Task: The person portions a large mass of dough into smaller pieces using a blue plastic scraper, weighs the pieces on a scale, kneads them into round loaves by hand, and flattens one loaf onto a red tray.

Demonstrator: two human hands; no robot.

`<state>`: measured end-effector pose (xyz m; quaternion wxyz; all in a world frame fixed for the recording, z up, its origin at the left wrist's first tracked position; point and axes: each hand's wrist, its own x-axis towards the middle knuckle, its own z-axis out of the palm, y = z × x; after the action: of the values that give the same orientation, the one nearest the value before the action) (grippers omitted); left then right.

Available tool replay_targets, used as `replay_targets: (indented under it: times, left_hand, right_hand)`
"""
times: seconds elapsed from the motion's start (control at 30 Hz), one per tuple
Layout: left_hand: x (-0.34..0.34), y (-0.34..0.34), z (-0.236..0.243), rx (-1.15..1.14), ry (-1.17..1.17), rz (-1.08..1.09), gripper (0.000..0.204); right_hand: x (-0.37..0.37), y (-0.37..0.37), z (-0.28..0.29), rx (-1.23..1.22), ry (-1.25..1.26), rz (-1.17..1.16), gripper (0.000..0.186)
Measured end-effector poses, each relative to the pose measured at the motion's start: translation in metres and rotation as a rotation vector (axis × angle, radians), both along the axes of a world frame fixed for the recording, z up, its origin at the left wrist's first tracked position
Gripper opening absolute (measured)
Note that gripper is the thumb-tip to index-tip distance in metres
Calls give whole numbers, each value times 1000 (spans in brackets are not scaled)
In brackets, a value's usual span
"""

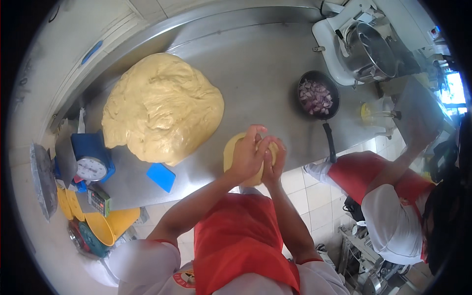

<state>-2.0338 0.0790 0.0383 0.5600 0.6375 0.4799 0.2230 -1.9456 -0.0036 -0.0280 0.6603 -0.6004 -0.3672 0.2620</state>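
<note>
A small yellow dough piece [231,152] lies at the front edge of the steel table [260,73]. My left hand [246,155] curls over its top and left side. My right hand [273,160] presses against its right side, the fingers of both hands touching. A large mound of the same yellow dough [162,108] rests on the table to the left, apart from my hands. A blue scraper [161,177] lies below that mound, near the table's edge.
A blue dial scale [91,160] and yellow bowls [110,226] sit at the far left. A black pan of chopped red onion [317,96] stands to the right, a stand mixer with steel bowl [366,49] behind it. Another person in a red apron [388,196] stands at right.
</note>
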Motion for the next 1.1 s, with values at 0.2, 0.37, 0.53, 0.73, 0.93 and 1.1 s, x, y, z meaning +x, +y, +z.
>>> replay_targets:
  times: [0.2, 0.37, 0.53, 0.73, 0.93, 1.1]
  left_hand:
    - [7, -13, -76, -387, -465, 290, 45]
    - [-75, -10, -49, -95, -552, 102, 59]
    - [-83, -58, -149, 287, 190, -57, 60]
    - [60, -56, -48, 185, -355, -381, 68]
    - [23, -41, -14, 716, 259, -355, 67]
    - [-11, -40, 17, 726, 311, -308, 68]
  right_hand:
    - [17, -4, 9, -24, -41, 329, 53]
    - [20, -13, -15, -244, -584, 218, 49]
    - [28, 4, -41, -208, -519, 59, 31]
    - [105, -15, -76, -77, 1186, 265, 51]
    - [42, 1, -42, 1, 1455, 127, 53]
    - [32, 35, 0, 74, 1445, 122, 54]
